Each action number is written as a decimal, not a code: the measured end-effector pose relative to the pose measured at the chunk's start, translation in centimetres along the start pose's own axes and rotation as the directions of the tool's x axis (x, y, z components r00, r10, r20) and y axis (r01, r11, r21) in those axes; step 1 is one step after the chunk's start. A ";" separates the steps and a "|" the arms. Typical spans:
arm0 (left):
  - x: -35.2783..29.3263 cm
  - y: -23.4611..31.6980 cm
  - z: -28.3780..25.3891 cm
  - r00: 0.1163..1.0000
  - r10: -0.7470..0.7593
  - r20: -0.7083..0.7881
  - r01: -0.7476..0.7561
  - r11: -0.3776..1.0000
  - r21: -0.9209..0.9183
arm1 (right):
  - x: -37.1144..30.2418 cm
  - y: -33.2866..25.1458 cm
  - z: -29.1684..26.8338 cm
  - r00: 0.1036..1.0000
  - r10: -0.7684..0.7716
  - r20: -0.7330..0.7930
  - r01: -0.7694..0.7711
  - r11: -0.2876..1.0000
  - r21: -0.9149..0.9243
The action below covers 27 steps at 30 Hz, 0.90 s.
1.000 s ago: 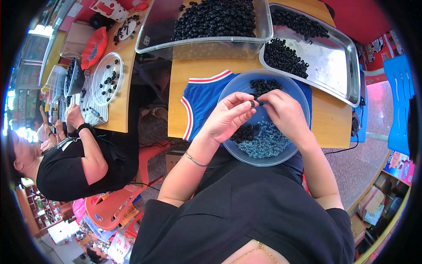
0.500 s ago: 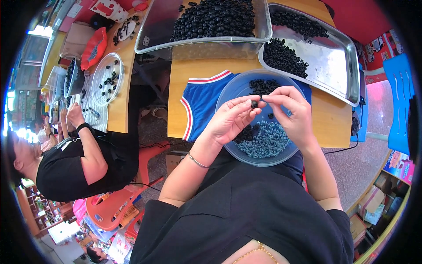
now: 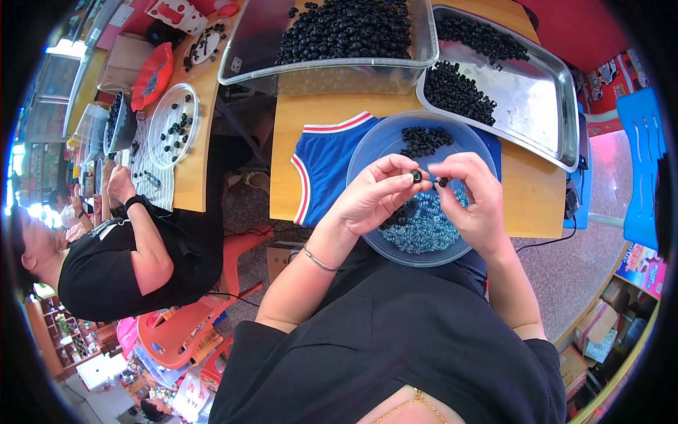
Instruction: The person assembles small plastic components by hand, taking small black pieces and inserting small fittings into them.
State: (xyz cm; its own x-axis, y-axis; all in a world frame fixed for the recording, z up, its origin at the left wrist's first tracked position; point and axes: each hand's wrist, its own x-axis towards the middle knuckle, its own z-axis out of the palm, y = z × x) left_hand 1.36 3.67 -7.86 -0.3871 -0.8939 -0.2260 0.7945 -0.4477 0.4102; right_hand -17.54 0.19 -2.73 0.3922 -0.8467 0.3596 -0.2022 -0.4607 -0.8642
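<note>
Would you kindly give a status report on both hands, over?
Left hand pinching black bead; right hand holding small black piece; both over round basin; no obstruction seen.

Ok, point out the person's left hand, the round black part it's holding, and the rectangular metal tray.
Left hand [image 3: 371, 194]: head view, middle of the hand.
Round black part [image 3: 417, 177]: head view, its visible face.
Rectangular metal tray [image 3: 526, 106]: head view, bare inner floor.
</note>
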 end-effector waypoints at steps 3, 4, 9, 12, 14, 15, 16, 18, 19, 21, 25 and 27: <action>-0.1 0.0 0.3 1.000 0.029 0.009 -0.029 0.999 0.031 | -0.3 0.7 -0.2 0.996 -0.085 0.023 0.085 0.996 0.009; -0.1 -0.1 0.3 0.999 0.032 0.018 -0.033 0.999 0.028 | -0.1 0.3 -0.3 0.995 -0.091 0.044 0.092 0.996 -0.008; -0.1 -0.2 -0.3 0.999 0.024 0.044 -0.024 1.000 -0.001 | 0.0 -0.4 -0.3 0.994 -0.059 0.088 0.063 0.997 -0.046; -0.1 -0.1 -0.2 0.999 0.013 0.042 -0.014 1.000 0.010 | 0.0 -0.4 -0.1 0.999 -0.014 0.030 0.014 1.000 -0.010; -0.1 -0.1 -0.2 0.999 0.014 0.038 -0.014 1.000 0.002 | 0.0 0.1 -0.2 0.995 -0.093 0.029 0.094 0.995 -0.036; -0.1 -0.2 -0.1 0.999 0.014 0.038 -0.014 1.000 0.002 | 0.0 0.2 -0.2 0.995 -0.093 0.029 0.094 0.995 -0.037; -0.1 -0.2 0.0 0.999 0.015 0.035 -0.015 1.000 0.000 | 0.0 0.2 -0.2 0.994 -0.107 0.030 0.109 0.993 -0.052; -0.1 -0.2 0.0 0.999 0.017 0.030 -0.017 1.000 -0.003 | 0.0 0.2 -0.1 0.992 -0.122 0.032 0.124 0.990 -0.067; 0.0 -0.3 0.0 0.999 0.019 0.028 -0.019 1.000 0.002 | 0.0 0.3 -0.1 0.990 -0.140 0.030 0.142 0.986 -0.083; 0.0 -0.3 0.0 0.999 0.020 0.026 -0.020 1.000 0.007 | 0.0 0.4 -0.1 0.987 -0.157 0.028 0.159 0.982 -0.101; 0.0 -0.4 0.1 1.000 0.015 0.023 -0.015 1.000 0.016 | -0.1 0.4 -0.1 0.988 -0.156 0.022 0.157 0.979 -0.130; 0.0 -0.3 0.1 1.000 0.012 0.024 -0.013 1.000 0.023 | -0.1 0.4 -0.1 0.988 -0.154 0.021 0.155 0.978 -0.142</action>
State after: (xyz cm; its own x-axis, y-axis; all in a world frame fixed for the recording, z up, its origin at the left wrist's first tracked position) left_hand 1.05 3.78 -7.94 -0.3883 -0.8997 -0.1997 0.7887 -0.4365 0.4329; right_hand -17.74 0.08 -3.12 0.4370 -0.7602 0.4808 -0.2644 -0.6195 -0.7391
